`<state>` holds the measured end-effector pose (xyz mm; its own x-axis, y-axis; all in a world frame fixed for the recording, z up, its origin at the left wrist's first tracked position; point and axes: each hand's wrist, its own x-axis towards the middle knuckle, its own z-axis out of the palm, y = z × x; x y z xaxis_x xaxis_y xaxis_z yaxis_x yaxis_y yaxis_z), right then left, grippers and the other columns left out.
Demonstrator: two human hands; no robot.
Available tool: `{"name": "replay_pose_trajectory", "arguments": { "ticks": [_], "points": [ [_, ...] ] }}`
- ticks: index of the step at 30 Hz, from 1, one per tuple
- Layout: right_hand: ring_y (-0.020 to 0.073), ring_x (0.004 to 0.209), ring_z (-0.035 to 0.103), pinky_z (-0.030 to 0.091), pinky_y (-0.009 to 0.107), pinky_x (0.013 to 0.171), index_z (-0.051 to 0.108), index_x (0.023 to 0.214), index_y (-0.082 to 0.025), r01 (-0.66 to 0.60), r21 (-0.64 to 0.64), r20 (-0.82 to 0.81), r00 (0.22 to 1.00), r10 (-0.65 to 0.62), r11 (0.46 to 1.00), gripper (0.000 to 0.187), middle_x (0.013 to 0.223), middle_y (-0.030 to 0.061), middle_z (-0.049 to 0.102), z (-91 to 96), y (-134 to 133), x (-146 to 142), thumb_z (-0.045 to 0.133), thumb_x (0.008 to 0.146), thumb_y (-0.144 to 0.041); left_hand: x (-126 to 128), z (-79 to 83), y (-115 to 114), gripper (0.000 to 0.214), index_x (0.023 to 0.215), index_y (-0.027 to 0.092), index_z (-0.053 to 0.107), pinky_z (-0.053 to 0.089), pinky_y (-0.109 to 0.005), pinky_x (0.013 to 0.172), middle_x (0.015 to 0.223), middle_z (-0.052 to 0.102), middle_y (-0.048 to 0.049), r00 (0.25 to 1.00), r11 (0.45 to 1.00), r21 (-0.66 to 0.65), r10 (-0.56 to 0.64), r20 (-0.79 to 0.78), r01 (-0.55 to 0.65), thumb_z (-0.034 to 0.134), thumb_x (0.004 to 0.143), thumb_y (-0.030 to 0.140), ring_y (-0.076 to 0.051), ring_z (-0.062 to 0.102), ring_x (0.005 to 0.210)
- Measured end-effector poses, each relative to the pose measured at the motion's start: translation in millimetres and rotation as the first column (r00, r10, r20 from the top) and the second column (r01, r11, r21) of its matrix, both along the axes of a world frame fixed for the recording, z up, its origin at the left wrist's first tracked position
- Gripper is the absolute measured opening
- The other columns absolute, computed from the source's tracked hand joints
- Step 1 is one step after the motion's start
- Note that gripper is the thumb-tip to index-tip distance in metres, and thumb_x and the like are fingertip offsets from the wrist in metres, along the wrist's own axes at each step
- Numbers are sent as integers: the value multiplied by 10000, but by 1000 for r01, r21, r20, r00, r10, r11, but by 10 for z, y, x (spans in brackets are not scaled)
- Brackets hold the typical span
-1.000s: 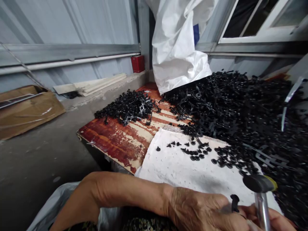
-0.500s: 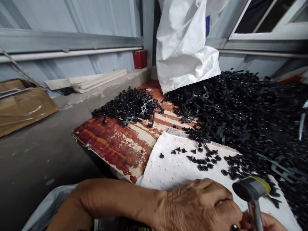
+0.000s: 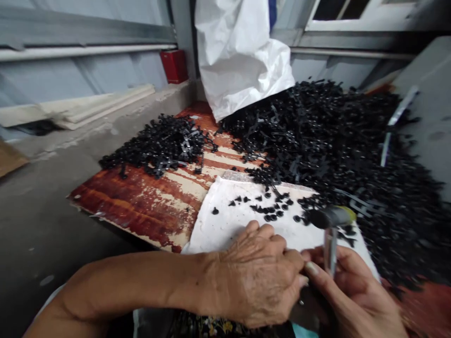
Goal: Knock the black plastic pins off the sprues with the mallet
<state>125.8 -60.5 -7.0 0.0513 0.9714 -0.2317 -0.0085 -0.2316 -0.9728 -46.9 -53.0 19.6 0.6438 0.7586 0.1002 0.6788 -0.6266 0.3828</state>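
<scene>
My left hand point(image 3: 257, 277) reaches across from the left with its fingers curled and pinched; whatever is between the fingertips is hidden. Its fingertips meet those of my right hand point(image 3: 362, 293), which is closed around the metal handle of a small hammer point(image 3: 330, 251). The hammer's head is upright, dark at one end and yellow at the other. Below the fingertips is a dark piece point(image 3: 308, 307) that I cannot make out. Behind my hands lies a white cloth point(image 3: 225, 230), with several small black round-headed plastic pieces point(image 3: 271, 210) scattered on it.
A large heap of black plastic parts point(image 3: 317, 131) covers the right side, and a smaller heap point(image 3: 158, 145) sits left on the worn red-brown board point(image 3: 141, 202). Behind hang a white sack point(image 3: 243, 61) and, further left, a red box point(image 3: 174, 66). A grey ledge point(image 3: 63, 169) runs along the left.
The view has shifted, so the scene sits further left and higher. My right hand now shows more fully, with the hammer in it. My left fingers still meet it.
</scene>
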Motion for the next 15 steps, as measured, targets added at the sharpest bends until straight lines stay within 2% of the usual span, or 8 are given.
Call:
{"name": "replay_pose_trajectory", "arguments": {
  "ticks": [1,2,5,9,12,15],
  "points": [
    [134,545,613,481,190,424,666,808,-229,-57,43,-19,998,58,997,321,745,20,707,18,20,-16,849,640,-433,9,3,-8,242,988,171,560,464,-433,871,903,613,-62,1000,1000,-20,11,-4,-11,357,961,299,-225,539,865],
    [129,536,602,474,187,424,653,795,-230,-29,105,-53,998,35,994,320,701,8,691,29,40,-29,848,643,-432,15,-10,-16,250,999,170,551,463,-429,869,909,614,-61,1000,998,-50,22,-7,-23,328,970,277,-221,544,860],
    [148,648,632,538,227,569,632,787,-228,-41,108,-82,995,50,993,297,705,1,674,34,83,-64,838,672,-408,37,-102,-33,273,1029,175,535,470,-405,799,916,624,-61,998,986,-155,66,-12,-67,283,982,268,-219,558,825],
    [125,630,600,530,217,598,634,772,-217,-48,128,-95,994,60,991,318,692,-6,651,5,98,-90,822,679,-457,71,-165,-2,253,984,182,551,436,-335,686,824,617,-39,986,936,-312,166,-13,-161,317,969,278,-188,539,719],
    [120,575,582,499,202,501,643,809,-213,-83,99,-76,993,90,992,354,707,9,659,-29,98,-46,791,694,-514,4,-103,63,236,824,187,546,381,-275,617,668,518,11,968,861,-458,253,6,-222,358,946,264,-142,474,629],
    [76,388,462,364,176,333,618,894,-211,-144,-7,-112,983,142,990,382,649,-2,649,-88,99,50,745,740,-536,-169,-34,149,248,722,193,487,339,-253,584,612,443,34,922,794,-518,385,25,-318,374,924,282,-123,430,600]
  ]
}}
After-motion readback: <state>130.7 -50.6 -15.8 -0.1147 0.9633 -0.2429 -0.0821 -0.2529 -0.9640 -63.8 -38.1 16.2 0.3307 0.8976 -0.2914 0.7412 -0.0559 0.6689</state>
